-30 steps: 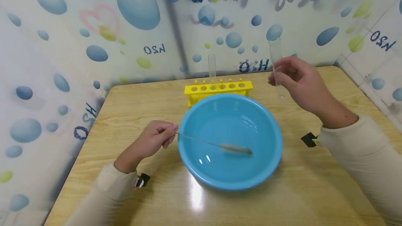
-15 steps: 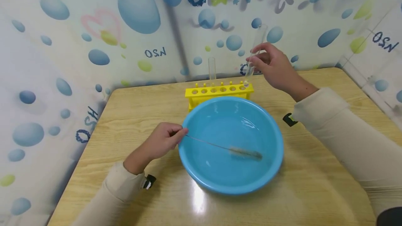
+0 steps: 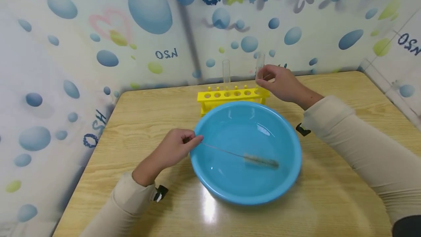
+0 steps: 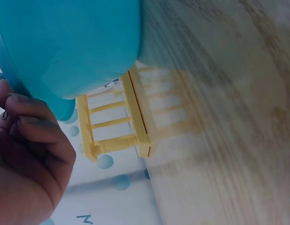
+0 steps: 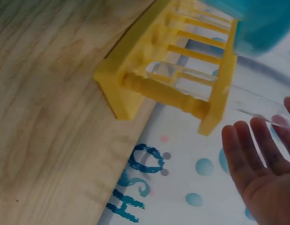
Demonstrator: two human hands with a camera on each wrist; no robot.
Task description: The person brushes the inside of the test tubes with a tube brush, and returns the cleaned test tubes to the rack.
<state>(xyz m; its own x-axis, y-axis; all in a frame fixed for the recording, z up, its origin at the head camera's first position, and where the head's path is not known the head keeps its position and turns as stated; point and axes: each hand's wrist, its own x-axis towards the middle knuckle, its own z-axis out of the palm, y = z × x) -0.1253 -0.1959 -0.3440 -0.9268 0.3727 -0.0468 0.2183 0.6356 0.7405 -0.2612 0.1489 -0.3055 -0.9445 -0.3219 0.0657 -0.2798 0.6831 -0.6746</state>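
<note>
My right hand pinches a clear glass test tube near its upper part. That tube stands in the right-end hole of a yellow test tube rack; the right wrist view has its rounded bottom down between the rack's plates. Over at the basin's left rim, my left hand pinches the thin wire handle of a test tube brush. The bristles lie within the blue basin, slightly blurred. A second test tube is upright in a middle hole.
The basin stands just in front of the rack and hides part of its base. Behind the wooden table rises a wall printed with blue and green drops. A dark object shows at the lower right edge.
My right hand has carried its test tube leftward to the rack and lowered it into the end hole. My left hand and the brush have shifted slightly right.
</note>
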